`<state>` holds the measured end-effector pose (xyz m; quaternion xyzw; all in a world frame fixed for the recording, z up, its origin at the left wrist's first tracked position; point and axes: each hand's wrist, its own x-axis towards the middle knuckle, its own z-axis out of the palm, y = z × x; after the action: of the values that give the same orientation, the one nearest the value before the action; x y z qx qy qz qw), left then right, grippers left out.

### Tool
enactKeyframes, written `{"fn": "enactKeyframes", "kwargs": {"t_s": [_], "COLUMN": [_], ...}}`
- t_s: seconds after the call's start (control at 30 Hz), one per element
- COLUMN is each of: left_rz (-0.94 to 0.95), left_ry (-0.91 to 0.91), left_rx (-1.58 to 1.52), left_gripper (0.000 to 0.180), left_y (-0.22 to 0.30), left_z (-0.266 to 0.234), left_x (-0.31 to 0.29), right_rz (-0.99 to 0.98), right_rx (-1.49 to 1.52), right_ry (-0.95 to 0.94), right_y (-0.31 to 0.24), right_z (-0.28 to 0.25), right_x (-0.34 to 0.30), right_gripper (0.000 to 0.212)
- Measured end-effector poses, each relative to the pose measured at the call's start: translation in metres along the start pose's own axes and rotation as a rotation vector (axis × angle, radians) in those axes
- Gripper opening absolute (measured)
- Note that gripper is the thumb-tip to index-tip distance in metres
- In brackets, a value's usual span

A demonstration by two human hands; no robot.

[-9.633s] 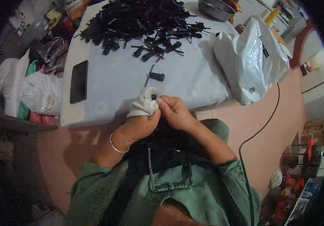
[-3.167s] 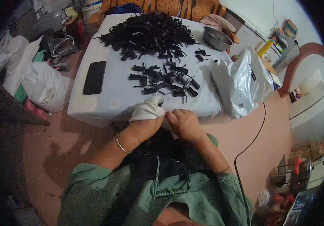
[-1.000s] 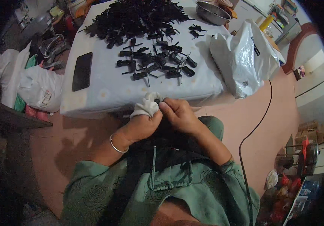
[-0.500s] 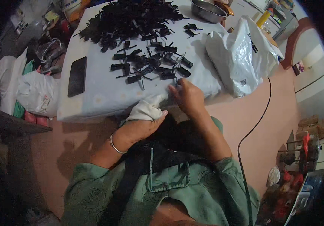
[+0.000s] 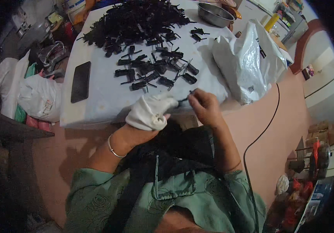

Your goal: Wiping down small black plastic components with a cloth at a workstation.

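My left hand (image 5: 139, 134) has a white cloth (image 5: 145, 110) bunched around its fingers, which are mostly hidden, with the thumb showing below it. In the gap between my hands is a small black part (image 5: 182, 101), dark and blurred, with one end against the cloth. The fingers of my right hand (image 5: 206, 106) are pinched on its other end. Just beyond them on the table lies a loose group of black plastic parts with thin prongs (image 5: 159, 68). A much larger heap of similar black parts (image 5: 136, 21) covers the table's far side.
A black phone (image 5: 80, 82) lies at the left of the cloth-covered table (image 5: 101, 105). A white plastic bag (image 5: 244, 62) stands at its right edge, with a metal bowl (image 5: 215, 14) behind. White sacks (image 5: 38, 95) sit to the left, and a black cable (image 5: 262, 132) hangs at the right.
My right hand has drawn back from the front of the loose group, bringing a black part to the cloth. The cloth-wrapped left hand has shifted slightly and turned.
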<state>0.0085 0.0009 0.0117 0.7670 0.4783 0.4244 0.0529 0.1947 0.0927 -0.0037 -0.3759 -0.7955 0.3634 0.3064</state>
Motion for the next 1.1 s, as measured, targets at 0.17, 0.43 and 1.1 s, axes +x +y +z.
{"fn": "enactKeyframes", "kwargs": {"t_s": [0.17, 0.43, 1.1], "left_rz": [-0.022, -0.706, -0.622], "left_ry": [-0.388, 0.036, 0.068], "left_rx": [-0.291, -0.662, -0.735], "left_gripper": [0.018, 0.016, 0.016], "left_y": [0.019, 0.008, 0.011], "left_z": [-0.016, 0.001, 0.013], "left_x": [-0.003, -0.02, -0.031], "right_rz": [0.233, -0.192, -0.139], "right_rx": [0.523, 0.213, 0.175], "right_ry": [-0.491, 0.035, -0.019], "right_y": [-0.006, -0.027, -0.034], "right_z": [0.015, 0.036, 0.042], "right_x": [-0.013, -0.026, -0.021], "right_gripper": [0.015, 0.023, 0.024]}}
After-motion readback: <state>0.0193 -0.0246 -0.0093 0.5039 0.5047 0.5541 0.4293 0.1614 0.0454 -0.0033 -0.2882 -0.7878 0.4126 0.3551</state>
